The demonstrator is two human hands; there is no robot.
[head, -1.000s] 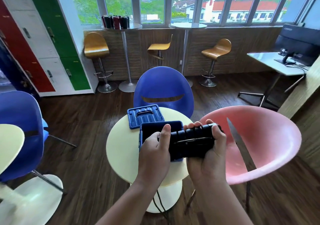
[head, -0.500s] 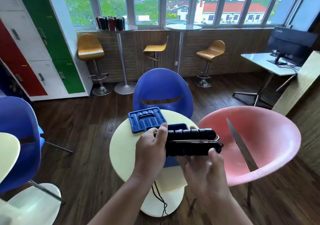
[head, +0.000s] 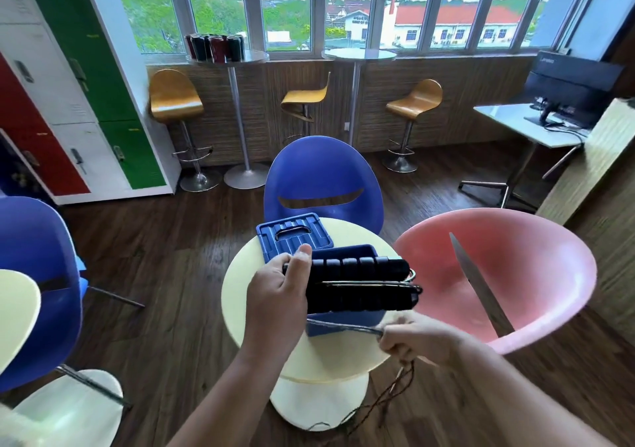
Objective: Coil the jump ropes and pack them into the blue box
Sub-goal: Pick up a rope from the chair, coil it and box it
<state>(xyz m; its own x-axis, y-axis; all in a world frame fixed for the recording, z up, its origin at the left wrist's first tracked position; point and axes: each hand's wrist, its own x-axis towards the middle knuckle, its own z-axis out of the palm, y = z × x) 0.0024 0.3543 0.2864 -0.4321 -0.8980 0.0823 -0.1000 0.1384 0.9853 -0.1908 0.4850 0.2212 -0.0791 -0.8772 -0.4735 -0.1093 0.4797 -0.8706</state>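
My left hand [head: 278,295] grips the near ends of two black jump rope handles [head: 364,285], held side by side and level above the blue box [head: 347,321]. Below and to the right, my right hand [head: 409,341] pinches the thin rope cord [head: 343,326], which runs taut leftward under the handles. More cord hangs from that hand down to the floor [head: 385,402]. The open blue box stands on the round cream table [head: 247,312], mostly hidden by the handles. Its blue lid [head: 292,238] lies flat just behind it.
A pink chair [head: 536,274] stands close on the right of the table, a blue chair [head: 323,178] behind it, and another blue chair [head: 37,285] at the left. Bar stools and tall tables line the window wall.
My right hand let go of the handles, dropped below them and took hold of the cord. The left hand kept its grip on the handles, which stay level over the box.
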